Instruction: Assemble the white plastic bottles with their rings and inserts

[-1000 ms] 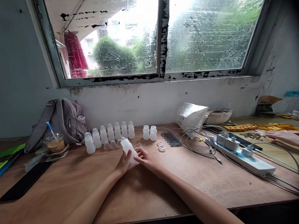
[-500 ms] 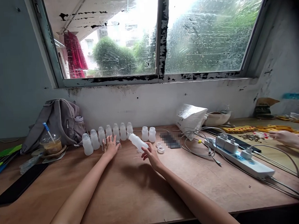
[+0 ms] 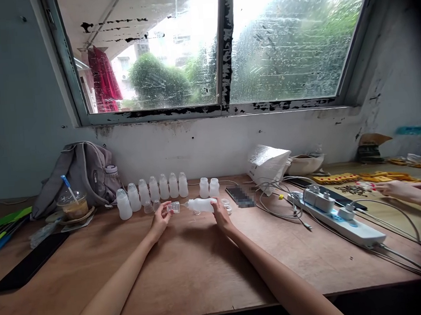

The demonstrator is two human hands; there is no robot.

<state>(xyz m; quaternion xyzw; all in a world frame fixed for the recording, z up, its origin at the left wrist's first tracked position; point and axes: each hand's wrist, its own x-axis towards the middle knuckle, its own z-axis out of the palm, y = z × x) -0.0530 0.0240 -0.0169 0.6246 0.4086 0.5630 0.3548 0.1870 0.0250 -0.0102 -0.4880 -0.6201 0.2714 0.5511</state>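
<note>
My right hand [image 3: 221, 215] grips the base of a frosted white baby bottle [image 3: 201, 205], which lies sideways in the air with its teat pointing left. Between the fingers of my left hand [image 3: 159, 223] is a clear bottle cap [image 3: 174, 207], its open end facing the teat a short gap away. Behind my left hand runs a row of several capped baby bottles [image 3: 134, 197], upright. Two clear caps [image 3: 148, 207] stand in front of that row. Two uncapped bottles [image 3: 204, 188] stand behind the held one, and white rings [image 3: 227, 208] lie beside my right hand.
At left are a grey backpack [image 3: 80, 173], an iced drink cup [image 3: 73, 204] and a black slab [image 3: 30, 261]. To the right lie a phone [image 3: 239, 196], tangled cables [image 3: 284, 212] and a power strip [image 3: 359, 234]. Another person's hand [image 3: 392, 189] works at far right.
My left hand has picked up a clear cap and drawn back from the bottle row. My right hand has turned the bottle level, bringing its teat towards the cap.
</note>
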